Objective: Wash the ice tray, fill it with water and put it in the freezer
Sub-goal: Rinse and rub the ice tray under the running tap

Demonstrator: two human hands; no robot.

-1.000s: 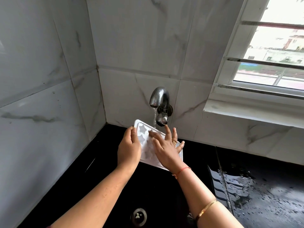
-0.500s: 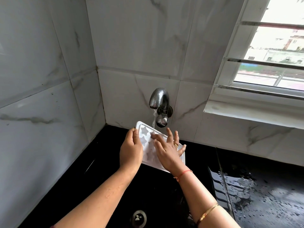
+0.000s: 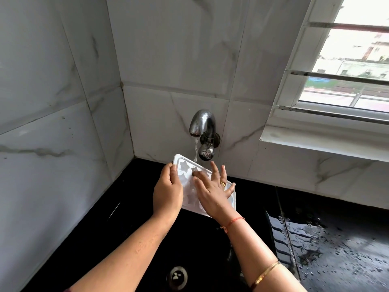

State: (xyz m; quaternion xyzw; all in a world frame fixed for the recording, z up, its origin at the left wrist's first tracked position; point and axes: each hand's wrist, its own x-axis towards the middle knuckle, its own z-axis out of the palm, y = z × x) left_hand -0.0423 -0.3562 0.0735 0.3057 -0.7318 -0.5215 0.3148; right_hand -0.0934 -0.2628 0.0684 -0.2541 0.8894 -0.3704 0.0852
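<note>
the tray [image 3: 188, 193] is white, milky plastic, smooth and wet, with star-shaped hollows. the tap [image 3: 202, 122] is chromed metal, dulled and spotted. the wall tiles [image 3: 179, 49] are glossy, with grey marble veins. the sink [image 3: 126, 207] is glossy black; the surface [image 3: 336, 249] beside it is polished black and wet. the drain [image 3: 177, 278] is shiny metal. the bangle [image 3: 266, 272] looks gold metal.

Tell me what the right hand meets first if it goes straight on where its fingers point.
Probably the tap, whose lower knob hangs just beyond the fingers of the right hand; the tiled wall lies behind it. Depth is unclear, so it might pass beneath.
</note>
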